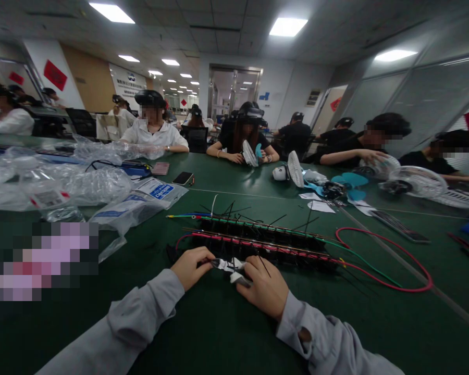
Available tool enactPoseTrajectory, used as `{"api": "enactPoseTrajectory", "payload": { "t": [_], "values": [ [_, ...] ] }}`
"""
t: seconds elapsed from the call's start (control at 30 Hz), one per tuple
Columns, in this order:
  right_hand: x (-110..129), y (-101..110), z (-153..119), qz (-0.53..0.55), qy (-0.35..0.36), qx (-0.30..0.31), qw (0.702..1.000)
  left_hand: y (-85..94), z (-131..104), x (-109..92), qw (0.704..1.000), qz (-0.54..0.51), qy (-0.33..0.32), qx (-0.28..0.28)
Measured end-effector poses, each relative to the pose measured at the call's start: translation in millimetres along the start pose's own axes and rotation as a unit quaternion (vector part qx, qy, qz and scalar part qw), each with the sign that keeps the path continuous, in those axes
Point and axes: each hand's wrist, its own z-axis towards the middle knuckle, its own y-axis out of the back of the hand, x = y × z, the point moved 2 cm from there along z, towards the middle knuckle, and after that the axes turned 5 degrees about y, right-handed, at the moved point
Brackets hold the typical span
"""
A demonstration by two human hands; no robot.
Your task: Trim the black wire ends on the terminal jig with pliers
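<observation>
My left hand [191,268] pinches the dark end of a small item in front of the long black assembly [258,239]. My right hand [266,284] is closed on a crumpled white piece [240,279], which looks like paper or thin plastic. More white material [227,264] lies between the two hands, joined to the dark end; its exact kind is unclear. Along the assembly run a red wire [254,242] and a green wire [359,253]. Thin black strips like cable ties stick up from it, and one white cable tie [214,204] stands at the back.
Clear plastic bags [74,179] and a printed bag [140,198] spread over the left of the green table [203,333]. A phone [183,178] lies behind the assembly. A red wire loop [430,281] extends right. Co-workers opposite handle fan parts; blue fan blades [352,182] lie there.
</observation>
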Motion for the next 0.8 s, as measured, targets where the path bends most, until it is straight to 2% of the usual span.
{"api": "enactPoseTrajectory", "payload": {
  "t": [0.2,0.67,0.8],
  "values": [
    [0.0,0.2,0.9,-0.002,-0.007,0.015,1.000,0.7,0.1,-0.7,1.000,0.006,0.000,0.001],
    [-0.1,4.3,0.3,0.015,0.006,0.008,1.000,-0.1,0.1,1.3,1.000,0.010,-0.001,-0.006],
    [-0.3,6.8,1.6,0.024,0.002,0.026,0.999,0.4,-0.2,0.0,1.000,0.013,0.001,-0.005]
  ]
}}
